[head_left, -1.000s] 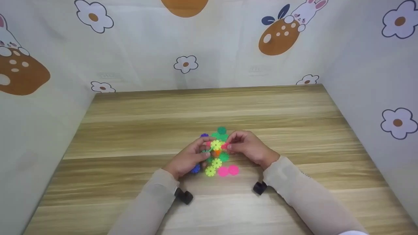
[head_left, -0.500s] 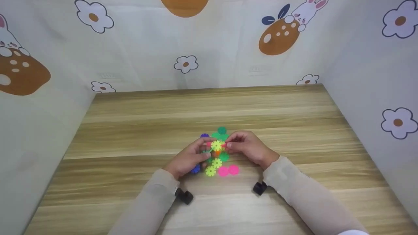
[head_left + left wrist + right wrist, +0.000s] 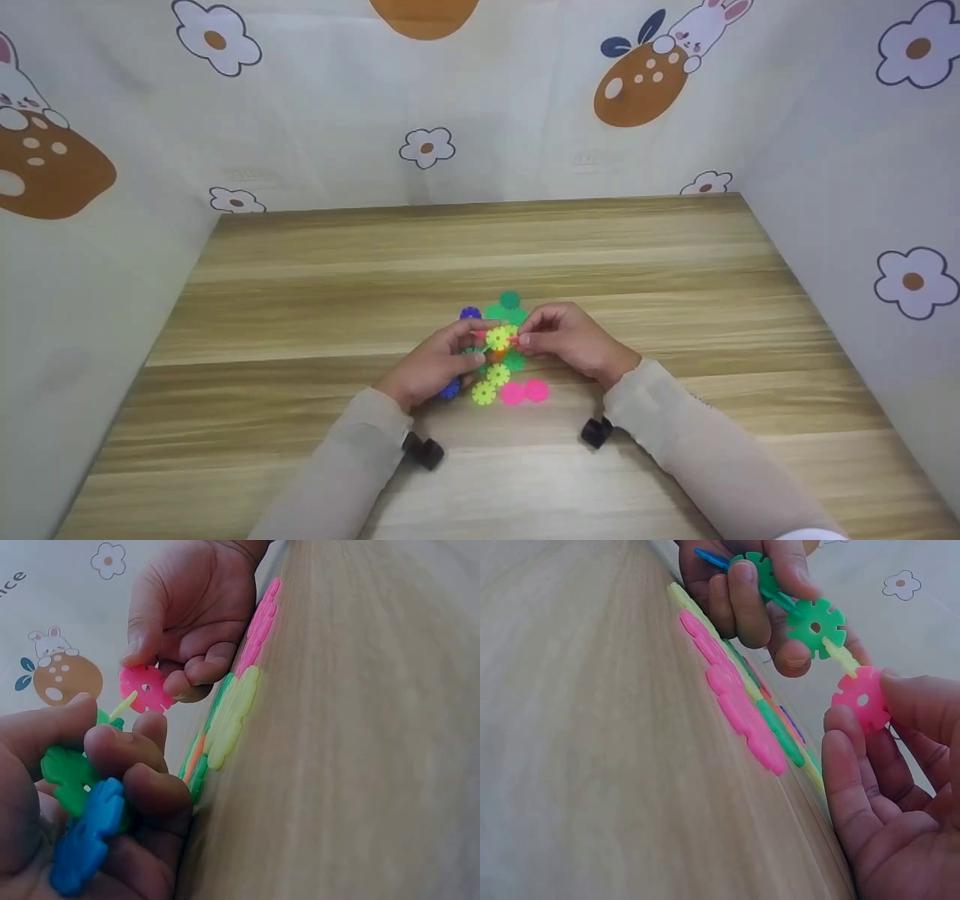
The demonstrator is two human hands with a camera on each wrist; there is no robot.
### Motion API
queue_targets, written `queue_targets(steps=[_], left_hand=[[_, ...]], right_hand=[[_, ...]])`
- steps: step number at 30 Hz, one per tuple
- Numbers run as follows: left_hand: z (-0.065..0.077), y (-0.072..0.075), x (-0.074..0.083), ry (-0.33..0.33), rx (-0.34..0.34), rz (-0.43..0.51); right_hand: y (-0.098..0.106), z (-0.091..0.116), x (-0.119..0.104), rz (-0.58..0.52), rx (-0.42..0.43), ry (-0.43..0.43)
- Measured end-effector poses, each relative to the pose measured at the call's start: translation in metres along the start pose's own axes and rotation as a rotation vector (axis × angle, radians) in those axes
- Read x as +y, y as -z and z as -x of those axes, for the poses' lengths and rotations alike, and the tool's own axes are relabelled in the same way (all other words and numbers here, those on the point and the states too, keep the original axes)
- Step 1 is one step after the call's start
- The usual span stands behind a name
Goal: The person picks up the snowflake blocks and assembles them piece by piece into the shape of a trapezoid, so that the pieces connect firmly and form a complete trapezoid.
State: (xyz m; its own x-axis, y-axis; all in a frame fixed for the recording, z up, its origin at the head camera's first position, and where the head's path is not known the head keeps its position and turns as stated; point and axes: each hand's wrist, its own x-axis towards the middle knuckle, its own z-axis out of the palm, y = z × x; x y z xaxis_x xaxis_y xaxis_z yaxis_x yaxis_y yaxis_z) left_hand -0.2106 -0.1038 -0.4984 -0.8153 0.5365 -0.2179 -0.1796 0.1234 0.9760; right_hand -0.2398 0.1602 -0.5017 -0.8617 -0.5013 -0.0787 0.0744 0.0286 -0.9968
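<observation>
Near the table's middle in the head view, my left hand (image 3: 439, 364) holds a chain of notched plastic snowflake discs by its green and blue end. In the left wrist view the blue disc (image 3: 88, 836) sits in the palm beside a green disc (image 3: 71, 778). My right hand (image 3: 576, 339) pinches a pink disc (image 3: 862, 699) between thumb and fingers. That pink disc meets a yellow disc (image 3: 841, 658), seen edge-on in the right wrist view, which is slotted into another green disc (image 3: 815, 628). Fingers hide part of the chain.
Loose discs lie below the hands: two pink discs (image 3: 525, 391), yellow discs (image 3: 484, 393), green discs (image 3: 509, 300), an orange disc (image 3: 498, 355) and blue discs (image 3: 470, 313). The wood-grain table (image 3: 480, 247) ends at a patterned backdrop (image 3: 322, 127).
The yellow disc between the hands has shifted slightly right and toward me. The pink disc in my right fingers has turned more edge-on in the head view. Both arms stay nearly in place.
</observation>
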Motion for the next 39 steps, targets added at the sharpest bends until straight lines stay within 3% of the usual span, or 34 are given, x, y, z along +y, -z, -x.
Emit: queue_targets(steps=[9, 16, 22, 27, 32, 35, 39], left_hand=[[-0.001, 0.0, 0.0, 0.003, -0.007, -0.012], [0.001, -0.001, 0.001, 0.019, 0.023, -0.008], [0.0, -0.001, -0.001, -0.001, -0.002, 0.003], [-0.001, -0.001, -0.002, -0.003, -0.005, 0.013], [0.0, 0.001, -0.002, 0.024, 0.048, 0.021], [0.001, 0.001, -0.001, 0.033, 0.071, 0.052], [0.001, 0.002, 0.0, 0.034, 0.067, 0.105]], right_hand=[[-0.004, 0.0, -0.002, 0.023, 0.028, -0.003], [-0.004, 0.0, -0.001, 0.047, -0.008, 0.013], [-0.004, 0.0, -0.001, 0.105, -0.01, 0.021], [-0.003, 0.0, -0.002, 0.086, -0.011, 0.017], [0.002, 0.0, -0.006, 0.086, -0.02, -0.041], [0.01, 0.001, -0.009, 0.18, -0.101, -0.1], [0.014, 0.005, -0.016, 0.391, -0.287, -0.146]])
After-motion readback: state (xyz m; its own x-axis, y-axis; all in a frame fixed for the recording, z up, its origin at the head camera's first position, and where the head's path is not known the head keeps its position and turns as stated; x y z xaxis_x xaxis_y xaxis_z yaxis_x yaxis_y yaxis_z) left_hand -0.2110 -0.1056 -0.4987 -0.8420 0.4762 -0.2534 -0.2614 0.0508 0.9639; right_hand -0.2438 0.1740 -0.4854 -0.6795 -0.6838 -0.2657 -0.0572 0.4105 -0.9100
